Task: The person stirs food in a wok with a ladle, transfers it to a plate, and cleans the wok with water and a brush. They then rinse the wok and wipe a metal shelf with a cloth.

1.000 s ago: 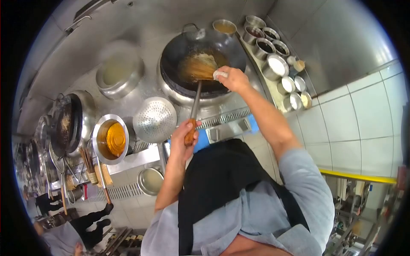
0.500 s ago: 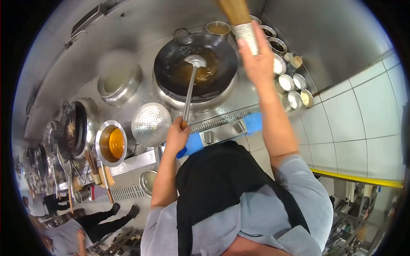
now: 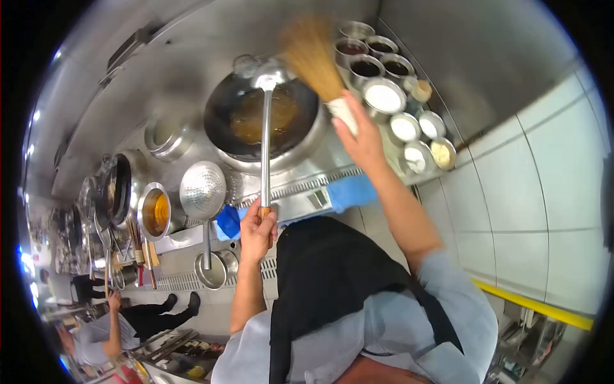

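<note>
In the upper middle, the spatula (image 3: 266,134) has lifted; left fingers (image 3: 267,224) grip it, right fingers (image 3: 356,106) the brush (image 3: 318,64). Lifting seems to need steady hands.

bright kitchen, glare on steel, blurred bristles, fisheye-curved edges

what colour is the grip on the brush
The grip of the brush is white, best seen in the head view.
</note>
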### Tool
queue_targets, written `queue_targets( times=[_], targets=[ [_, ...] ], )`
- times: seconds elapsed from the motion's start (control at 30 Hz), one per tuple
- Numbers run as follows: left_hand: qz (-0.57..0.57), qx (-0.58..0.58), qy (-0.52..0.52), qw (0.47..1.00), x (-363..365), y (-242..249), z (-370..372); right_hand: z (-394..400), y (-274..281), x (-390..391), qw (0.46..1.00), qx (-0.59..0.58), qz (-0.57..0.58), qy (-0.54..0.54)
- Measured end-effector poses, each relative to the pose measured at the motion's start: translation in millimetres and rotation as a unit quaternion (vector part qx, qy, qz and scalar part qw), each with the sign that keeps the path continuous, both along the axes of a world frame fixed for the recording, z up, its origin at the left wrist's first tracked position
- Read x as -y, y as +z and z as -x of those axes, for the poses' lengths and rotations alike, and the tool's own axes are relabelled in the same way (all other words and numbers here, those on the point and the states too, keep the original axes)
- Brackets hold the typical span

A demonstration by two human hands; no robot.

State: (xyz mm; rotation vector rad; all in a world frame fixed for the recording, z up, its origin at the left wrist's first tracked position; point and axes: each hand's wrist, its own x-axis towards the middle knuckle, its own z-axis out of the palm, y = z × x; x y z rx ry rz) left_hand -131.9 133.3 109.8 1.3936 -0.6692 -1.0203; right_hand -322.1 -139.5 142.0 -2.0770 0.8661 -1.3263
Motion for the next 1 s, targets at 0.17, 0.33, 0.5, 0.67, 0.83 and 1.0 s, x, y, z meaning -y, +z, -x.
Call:
queue_targets(
  times=[0.17, 0.33, 0.5, 0.67, 0.83, 1.0],
  targets=[
    [-0.092, 0.031, -0.055, 0.994, -3.6, -4.1, 53.8, 119.5, -21.6, -3.6, 0.983, -0.053, -0.172, -0.033],
    [-0.129, -0.011, -0.07, 0.989, -25.8, -44.5, 98.1, 253.2, -79.5, -90.7, 0.931, -0.031, -0.361, -0.056],
    [-0.165, 0.024, -0.111, 0.98, -8.2, -104.8, 121.2, 283.6, -86.8, -146.0, 0.881, 0.056, -0.467, -0.053],
    [-0.108, -0.034, -0.085, 0.99, 50.4, -184.4, 157.9, 249.3, -44.1, -121.6, 0.912, 0.066, -0.404, -0.032],
    [-0.217, -0.009, -0.18, 0.959, 114.6, -162.3, 146.4, 184.8, 2.2, -81.0, 0.942, -0.002, -0.334, 0.041],
    [-0.075, 0.225, -0.159, 0.958, 68.6, -160.5, 101.4, 68.0, 17.2, -58.2, 0.949, 0.032, -0.292, 0.111]
  ],
)
